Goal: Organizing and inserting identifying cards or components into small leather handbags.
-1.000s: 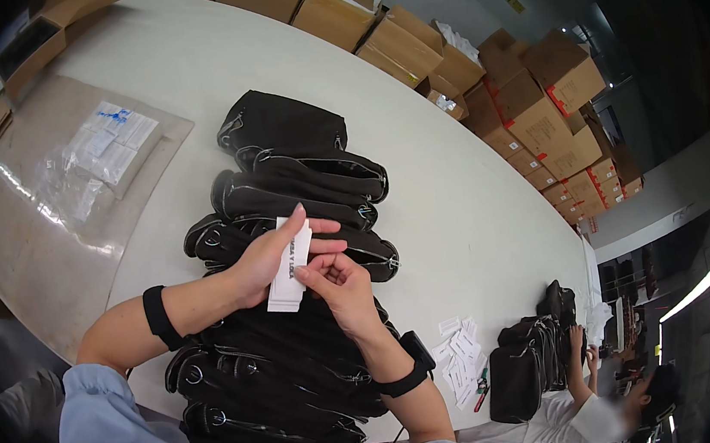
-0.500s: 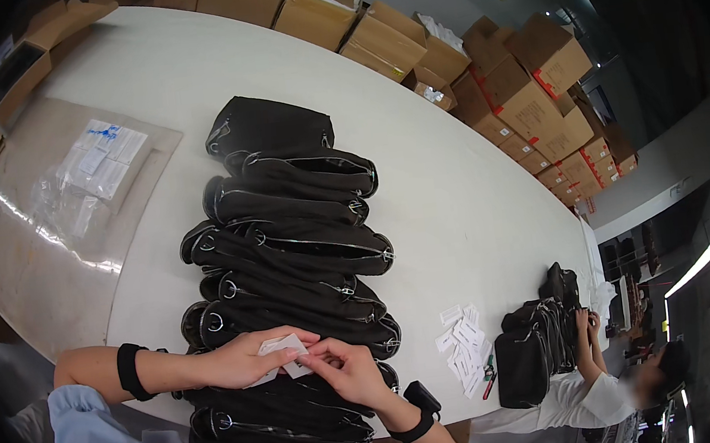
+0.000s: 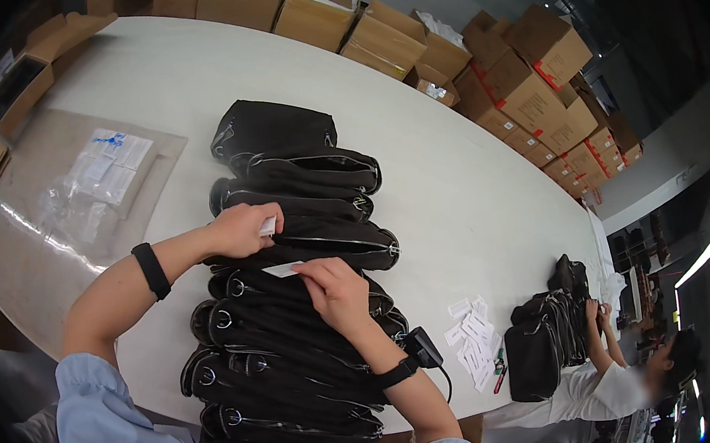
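Observation:
Black bags (image 3: 295,314) with zippers and metal rings lie overlapped in a long row before me, several of them partly unzipped. My left hand (image 3: 245,230) is closed on small white cards (image 3: 268,225), over a bag in the middle of the row; its fingers may also touch that bag's edge, but I cannot tell. Just nearer to me, my right hand (image 3: 338,294) pinches one white card (image 3: 282,270), held flat at the opening of the same bag. Both wrists wear black bands, and a small black box with a cable sits at the right one.
Loose white cards (image 3: 473,339) lie right of the row beside a red and green tool (image 3: 500,371). Farther right, a co-worker's hands (image 3: 596,310) handle more black bags (image 3: 535,358). Clear plastic sheeting (image 3: 42,211) covers the table's left. Cardboard boxes (image 3: 383,37) line the far edge.
Both hands have moved away from me up the row, from the near bags to a middle one. They were together at the cards; now they are apart, each with white card in it.

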A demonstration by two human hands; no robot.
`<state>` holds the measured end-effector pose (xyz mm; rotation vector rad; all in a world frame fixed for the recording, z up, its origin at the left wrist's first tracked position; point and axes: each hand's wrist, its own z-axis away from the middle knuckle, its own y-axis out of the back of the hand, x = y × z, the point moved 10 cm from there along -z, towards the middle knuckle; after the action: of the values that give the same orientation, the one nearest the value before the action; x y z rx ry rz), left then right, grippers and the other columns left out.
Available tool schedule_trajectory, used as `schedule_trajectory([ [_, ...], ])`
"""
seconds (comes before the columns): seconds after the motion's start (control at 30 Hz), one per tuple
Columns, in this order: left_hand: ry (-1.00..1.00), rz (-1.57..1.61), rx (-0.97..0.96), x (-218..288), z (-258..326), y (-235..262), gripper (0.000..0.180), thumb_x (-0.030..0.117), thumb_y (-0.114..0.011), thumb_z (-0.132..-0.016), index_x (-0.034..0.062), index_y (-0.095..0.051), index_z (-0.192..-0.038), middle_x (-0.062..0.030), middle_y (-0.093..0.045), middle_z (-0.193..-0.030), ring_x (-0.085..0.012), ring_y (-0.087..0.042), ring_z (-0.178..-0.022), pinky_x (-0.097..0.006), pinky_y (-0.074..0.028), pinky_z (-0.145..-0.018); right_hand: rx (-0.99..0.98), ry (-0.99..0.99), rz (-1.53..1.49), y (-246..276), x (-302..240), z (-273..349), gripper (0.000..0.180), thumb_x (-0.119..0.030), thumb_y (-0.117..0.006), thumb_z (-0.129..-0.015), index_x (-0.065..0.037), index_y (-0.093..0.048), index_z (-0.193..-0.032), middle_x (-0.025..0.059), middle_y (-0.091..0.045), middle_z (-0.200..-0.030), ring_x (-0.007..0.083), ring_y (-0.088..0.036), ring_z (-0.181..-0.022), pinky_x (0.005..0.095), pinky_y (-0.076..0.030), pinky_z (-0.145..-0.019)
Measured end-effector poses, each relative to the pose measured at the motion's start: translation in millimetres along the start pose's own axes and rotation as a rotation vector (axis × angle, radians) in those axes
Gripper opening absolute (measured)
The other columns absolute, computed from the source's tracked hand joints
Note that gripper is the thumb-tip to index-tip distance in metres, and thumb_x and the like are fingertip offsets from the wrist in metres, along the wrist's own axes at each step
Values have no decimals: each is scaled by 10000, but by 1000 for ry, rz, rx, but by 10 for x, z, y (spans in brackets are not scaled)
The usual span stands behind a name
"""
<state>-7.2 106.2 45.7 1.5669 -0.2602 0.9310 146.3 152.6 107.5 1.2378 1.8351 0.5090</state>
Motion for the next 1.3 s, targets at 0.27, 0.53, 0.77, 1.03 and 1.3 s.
schedule_trajectory([
  [0.27,129,319,200,-292,-100,222,268,93,-710,-780,83,-511,-961,-126,-626,-815,-286,-620,-803,-393,-461,-713,-96,60,49,-328,-23,159,191,-42,-658,-787,-114,-652,-963,14,-645,-873,190,-651,-711,290,-521,-600],
  [0.53,67,220,207,-193,-56,196,264,78,-686,-808,83,-486,-980,-81,-581,-773,-195,-570,-653,-318,-445,-617,-539,-206,536,-1075,602,2,230,-66,-550,-819,-97,-684,-1004,102,-679,-859,228,-690,-737,341,-551,-615],
  [0.77,64,1169,20,192,211,-29,453,432,-363,-1019,62,-488,-1249,-134,-636,-1123,-154,-621,-940,-301,-516,-831,-252,-588,-565,-596,164,-37,262,-205,-714,-863,-50,-652,-1065,32,-693,-908,74,-616,-764,238,-483,-653],
  [1.03,34,1483,-354,910,452,-449,456,314,-389,-1020,30,-431,-1375,-119,-538,-1323,-194,-570,-1134,-340,-495,-921,-142,-783,-836,-175,123,275,229,-230,-659,-914,-14,-663,-992,8,-656,-870,68,-586,-769,223,-478,-664],
  [1.3,229,1399,-258,636,550,-810,327,243,-521,-978,29,-527,-1225,-98,-616,-1106,-179,-624,-1009,-328,-522,-866,19,-980,-898,-37,505,848,211,-189,-648,-919,13,-654,-981,71,-680,-977,104,-639,-837,228,-520,-679],
])
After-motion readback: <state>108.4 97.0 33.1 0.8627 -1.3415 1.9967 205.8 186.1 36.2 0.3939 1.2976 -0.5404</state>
